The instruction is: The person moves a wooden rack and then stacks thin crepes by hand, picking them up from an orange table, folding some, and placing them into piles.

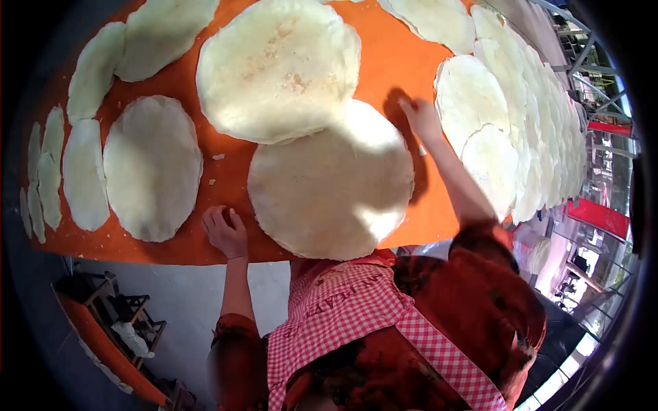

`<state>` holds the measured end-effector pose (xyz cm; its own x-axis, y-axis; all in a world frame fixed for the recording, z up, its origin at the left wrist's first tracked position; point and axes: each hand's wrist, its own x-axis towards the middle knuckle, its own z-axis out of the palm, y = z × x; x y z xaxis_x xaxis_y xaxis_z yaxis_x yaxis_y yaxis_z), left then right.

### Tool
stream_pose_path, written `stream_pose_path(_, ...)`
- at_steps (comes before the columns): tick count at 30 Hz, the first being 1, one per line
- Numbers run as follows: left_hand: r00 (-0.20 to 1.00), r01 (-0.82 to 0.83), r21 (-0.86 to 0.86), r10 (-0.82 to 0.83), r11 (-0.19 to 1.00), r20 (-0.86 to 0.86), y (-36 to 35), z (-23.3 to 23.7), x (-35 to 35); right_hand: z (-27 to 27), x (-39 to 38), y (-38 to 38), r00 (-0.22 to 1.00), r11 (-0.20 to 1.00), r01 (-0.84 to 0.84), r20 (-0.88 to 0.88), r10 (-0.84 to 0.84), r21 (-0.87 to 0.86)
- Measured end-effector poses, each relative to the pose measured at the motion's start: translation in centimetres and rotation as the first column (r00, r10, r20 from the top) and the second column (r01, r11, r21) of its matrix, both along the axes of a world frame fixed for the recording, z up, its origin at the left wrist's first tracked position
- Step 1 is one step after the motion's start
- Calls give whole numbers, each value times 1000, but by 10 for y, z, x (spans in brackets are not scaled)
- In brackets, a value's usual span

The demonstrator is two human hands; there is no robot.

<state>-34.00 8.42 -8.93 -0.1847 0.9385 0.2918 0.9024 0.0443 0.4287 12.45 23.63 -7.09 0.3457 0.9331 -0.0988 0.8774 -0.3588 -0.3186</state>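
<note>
Edging flatbread [332, 181], perhaps touching: left hand [225, 231]

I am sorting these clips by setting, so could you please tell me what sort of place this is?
Probably an open-air food-making spot. Many thin round dough sheets lie in rows on a long orange table, the person wears a checked apron, and daylight falls on metal railings at right.

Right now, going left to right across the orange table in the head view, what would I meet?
Oval flatbread → left hand → large middle flatbread → right hand → overlapping row of flatbreads.
</note>
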Motion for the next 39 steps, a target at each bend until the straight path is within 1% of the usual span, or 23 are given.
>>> stream_pose_path(5, 999, 33, -8, -33, 999, -41, 1, -1, 2, 21, -21, -89, 976, 980, 99, -173, -128, -170)
stream_pose_path(6, 998, 48, -9, -49, 999, -45, 0, -3, 1, 18, -21, -92, 941, 968, 117, -286, -180, -223)
stream_pose_path(8, 996, 74, -11, -74, 997, -57, -2, -3, -2, 5, -19, -92, 822, 937, 133, -492, -286, -323)
stream_pose_path(9, 995, 79, -8, -80, 997, -60, -4, -2, -1, 2, -17, -96, 650, 946, 55, -708, -275, -318)
stream_pose_path(12, 991, 136, 51, -135, 989, -16, -7, -6, -9, 12, -34, -120, 718, 975, 198, -661, -217, -105)
stream_pose_path(13, 988, 155, 74, -156, 985, 4, -9, -9, -11, 31, -40, -129, 777, 983, 169, -605, -174, -66)
stream_pose_path(16, 968, 231, 111, -240, 967, 77, -11, -11, -25, 186, -115, -136, 932, 998, 65, -357, -58, 9)
stream_pose_path(17, 946, 263, 144, -285, 954, 156, -14, -2, -31, 211, -119, -132, 913, 999, 30, -405, -40, -32)
stream_pose_path(18, 915, 288, 182, -326, 940, 239, -15, 7, -38, 247, -145, -134, 934, 994, -20, -353, 57, 108)
stream_pose_path(19, 814, 322, 106, -333, 941, 476, -15, -4, -50, 264, -142, -125, 954, 993, -79, -284, 100, 85)
stream_pose_path(20, 662, 383, 49, -312, 922, 681, -12, -24, -64, 285, -160, -121, 951, 968, -112, -257, 170, 226)
stream_pose_path(21, 465, 435, -60, -167, 898, 870, -7, -38, -78, 319, -183, -116, 956, 959, -232, -143, 256, 166)
stream_pose_path(22, 341, 448, -123, -42, 885, 939, -1, -21, -93, 345, -208, -111, 946, 955, -265, -155, 284, 130)
stream_pose_path(24, 77, 510, -234, 228, 828, 971, 5, 37, -119, 359, -256, -106, 916, 858, -395, 70, 395, 329)
stream_pose_path(26, -105, 540, -145, 237, 829, 966, 11, 62, -150, 368, -325, -115, 908, 896, -404, 202, 368, 184)
stream_pose_path(29, -395, 554, -12, 275, 832, 877, 28, 62, -189, 300, -401, -131, 778, 769, -591, 424, 463, 244)
stream_pose_path(30, -479, 542, 16, 292, 841, 828, 29, 73, -199, 293, -441, -146, 803, 832, -542, 365, 471, 119)
stream_pose_path(31, -551, 531, 29, 319, 847, 771, 30, 74, -209, 256, -460, -151, 798, 778, -594, 275, 536, 207)
stream_pose_path(34, -714, 515, 93, 367, 852, 597, 27, 68, -228, 130, -504, -165, 684, 661, -729, 210, 698, 177)
stream_pose_path(35, -751, 484, 191, 294, 854, 590, 29, 57, -228, 108, -515, -169, 673, 666, -739, 77, 736, 96)
stream_pose_path(36, -715, 479, 115, 311, 870, 625, 33, 40, -229, 103, -527, -171, 658, 660, -751, -57, 751, 16)
stream_pose_path(37, -673, 477, 84, 302, 875, 675, 31, 23, -233, 103, -535, -175, 671, 669, -741, -40, 740, -53)
stream_pose_path(39, -616, 484, 48, 301, 874, 728, 25, 17, -238, 105, -549, -166, 724, 745, -655, -175, 667, 128)
